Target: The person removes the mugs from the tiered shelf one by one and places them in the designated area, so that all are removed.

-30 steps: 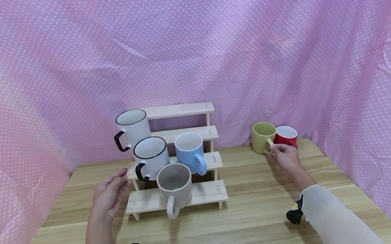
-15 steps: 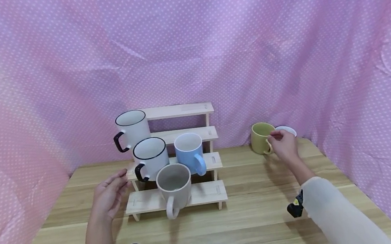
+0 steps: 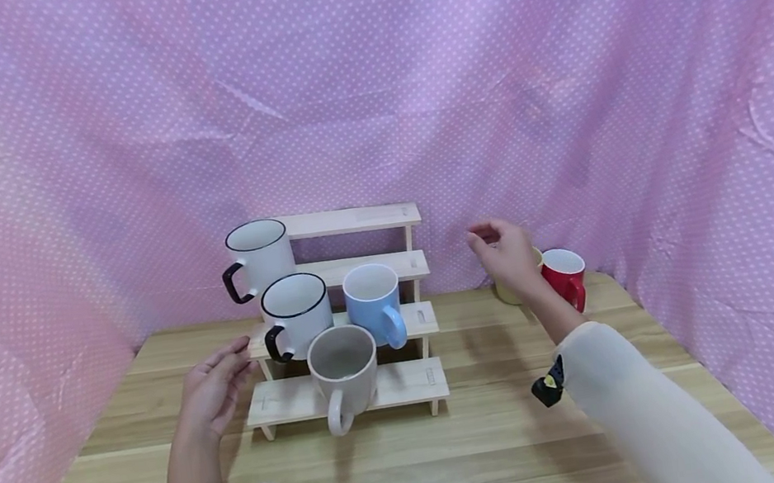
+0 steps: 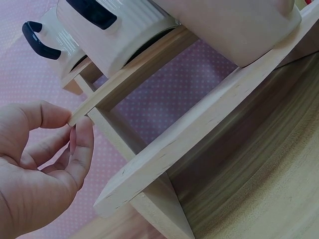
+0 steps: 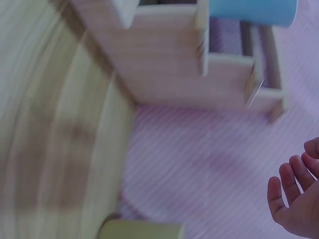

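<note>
My left hand (image 3: 212,391) pinches the left end of a board on the stepped wooden rack (image 3: 408,384), thumb and fingers at its tip in the left wrist view. My right hand (image 3: 509,256) hovers right of the rack, fingers loosely bent around nothing. It partly covers a yellow-green mug (image 3: 508,295) that stands beside a red mug (image 3: 565,275) on the table. On the rack are a larger white mug (image 3: 271,260) with a black handle, a second white mug (image 3: 312,323) with a black handle, a light blue mug (image 3: 368,315) and a beige mug (image 3: 356,386).
Pink dotted cloth (image 3: 365,94) hangs behind and on both sides. The wooden tabletop (image 3: 465,463) runs under the rack and mugs. The top board (image 3: 354,219) of the rack rises at the back.
My right hand has let go of the yellow-green mug's handle and moved up and left, uncovering the red mug. The left hand stays at the rack, and the mugs stay in place.
</note>
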Tool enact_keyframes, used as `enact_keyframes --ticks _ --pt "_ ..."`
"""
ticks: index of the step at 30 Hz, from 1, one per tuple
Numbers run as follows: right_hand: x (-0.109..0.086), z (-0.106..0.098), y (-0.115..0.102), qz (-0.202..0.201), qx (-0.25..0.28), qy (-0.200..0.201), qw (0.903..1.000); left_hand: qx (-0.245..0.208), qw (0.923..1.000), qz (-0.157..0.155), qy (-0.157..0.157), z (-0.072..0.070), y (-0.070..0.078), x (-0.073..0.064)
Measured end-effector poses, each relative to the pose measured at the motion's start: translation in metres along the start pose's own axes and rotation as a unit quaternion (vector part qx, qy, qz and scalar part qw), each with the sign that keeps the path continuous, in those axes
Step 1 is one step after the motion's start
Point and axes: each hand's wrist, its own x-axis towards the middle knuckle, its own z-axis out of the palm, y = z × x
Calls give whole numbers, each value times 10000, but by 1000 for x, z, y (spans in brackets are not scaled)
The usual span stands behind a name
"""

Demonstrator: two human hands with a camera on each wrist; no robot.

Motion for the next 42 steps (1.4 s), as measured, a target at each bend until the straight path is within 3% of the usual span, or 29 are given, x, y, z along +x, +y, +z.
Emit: enact_keyframes --ticks 10,19,42 --pt "10 30 -58 -471 221 -874 9948 25 10000 -69 50 0 1 -1" --pt "12 61 -97 -1109 190 -1326 9848 6 10000 -50 31 0 1 -1" --pt "-6 138 -169 -1402 384 -2500 9573 40 10000 -15 -11 0 0 -2"
